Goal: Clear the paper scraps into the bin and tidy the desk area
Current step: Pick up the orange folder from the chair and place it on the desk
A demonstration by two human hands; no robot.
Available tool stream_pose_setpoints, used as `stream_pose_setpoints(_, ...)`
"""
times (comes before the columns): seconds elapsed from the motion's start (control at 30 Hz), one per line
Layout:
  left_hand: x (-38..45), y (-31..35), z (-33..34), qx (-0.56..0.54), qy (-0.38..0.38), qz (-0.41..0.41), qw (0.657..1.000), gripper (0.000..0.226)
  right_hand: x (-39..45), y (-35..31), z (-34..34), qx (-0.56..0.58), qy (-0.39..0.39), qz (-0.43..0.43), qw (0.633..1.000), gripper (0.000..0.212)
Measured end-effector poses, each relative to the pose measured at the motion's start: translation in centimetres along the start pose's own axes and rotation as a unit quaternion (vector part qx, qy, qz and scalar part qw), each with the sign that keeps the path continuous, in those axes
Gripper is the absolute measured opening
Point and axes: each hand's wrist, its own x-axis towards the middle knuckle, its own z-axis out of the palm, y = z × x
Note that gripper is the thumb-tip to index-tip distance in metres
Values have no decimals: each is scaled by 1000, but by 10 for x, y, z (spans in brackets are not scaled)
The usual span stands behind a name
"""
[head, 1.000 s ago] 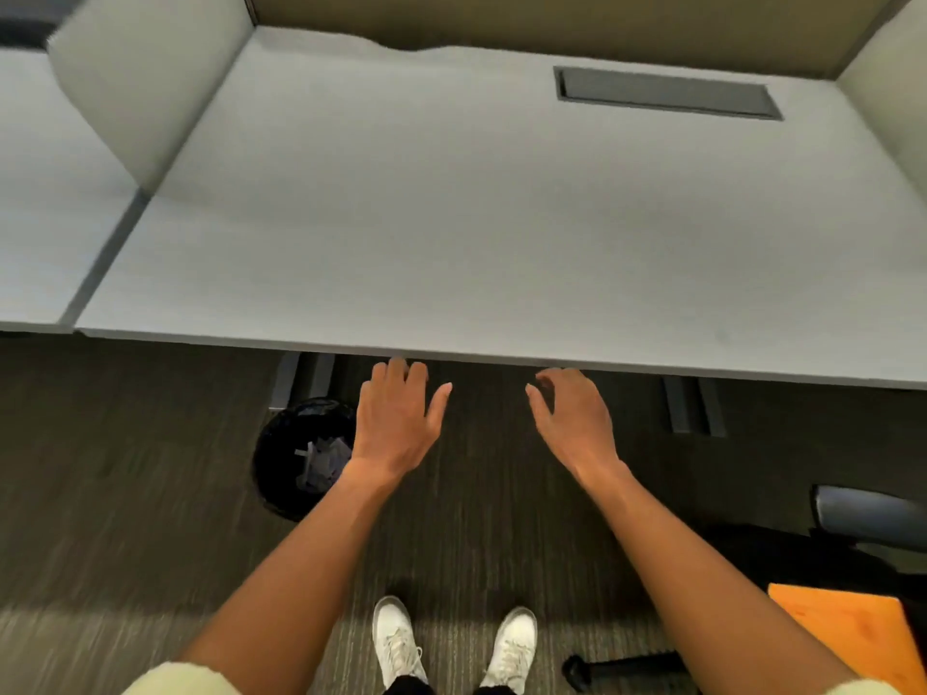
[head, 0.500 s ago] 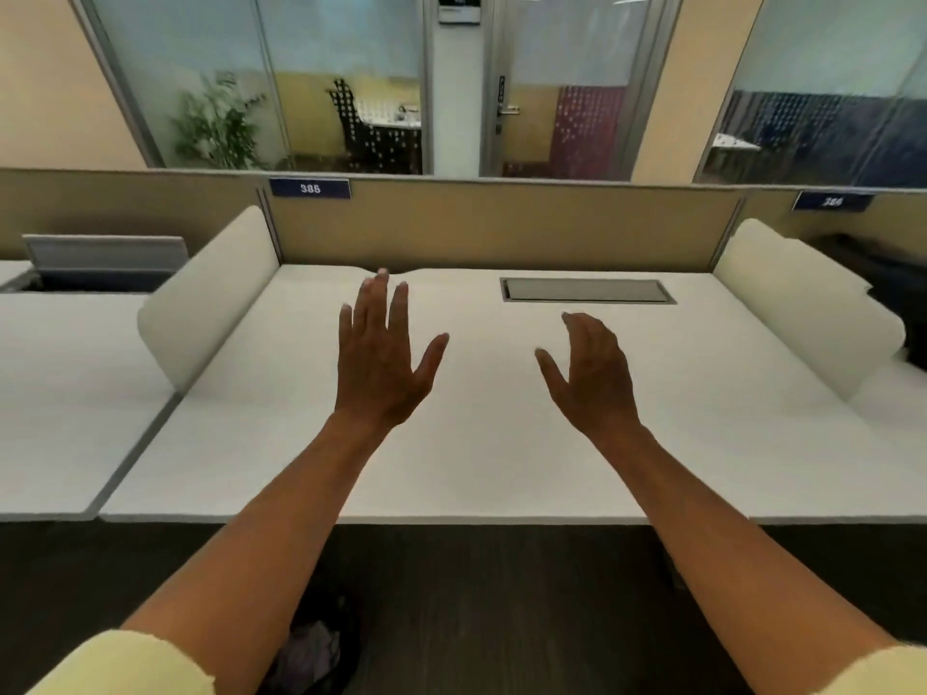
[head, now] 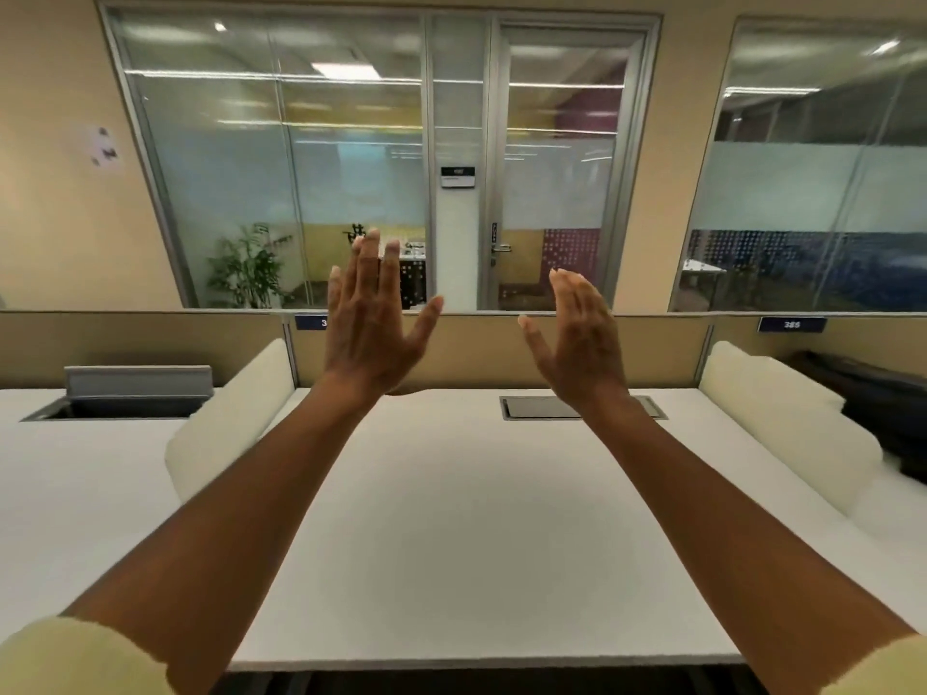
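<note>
My left hand (head: 373,323) is raised above the white desk (head: 461,544), fingers spread, back of the hand toward me, holding nothing. My right hand (head: 577,338) is raised beside it, turned edge-on, fingers apart and empty. Both forearms stretch out over the desk top. No paper scraps show on the desk. The bin is out of view below the desk's near edge.
Cream side dividers stand at the desk's left (head: 225,423) and right (head: 782,423). A grey cable hatch (head: 542,408) sits at the back, against a tan partition (head: 476,353). The left neighbouring desk has an opened hatch (head: 135,388). A dark bag (head: 888,408) lies far right. Glass walls and a door (head: 552,168) are beyond.
My view has tilted up from the floor and bin to the desk and the glass wall. Both hands have risen from below the desk edge to in front of the partition, staying empty.
</note>
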Motion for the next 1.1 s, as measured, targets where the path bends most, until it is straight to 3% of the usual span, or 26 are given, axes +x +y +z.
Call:
stream_pose_setpoints(0.27, -54, 22, 52, -70, -110, 32, 991, 64, -63, 22, -11, 1, -15, 75, 997, 55)
stream_pose_setpoints(0.43, -97, 90, 110, -210, -212, 90, 950, 50, -155, 86, -49, -64, -21, 198, 978, 54)
stream_pose_setpoints(0.6, -155, 185, 151, -351, -360, 119, 856, 46, -276, 143, -121, -147, -50, 355, 922, 55)
stream_pose_setpoints(0.7, -194, 246, 164, -395, -459, 156, 780, 43, -349, 163, -173, -204, -22, 443, 873, 51)
stream_pose_setpoints(0.9, -276, 359, 190, -393, -593, 239, 660, 38, -482, 188, -241, -238, 44, 602, 761, 48)
stream_pose_setpoints(1.1, -362, 459, 240, -338, -667, 347, 566, 31, -612, 208, -244, -210, 60, 733, 644, 47)
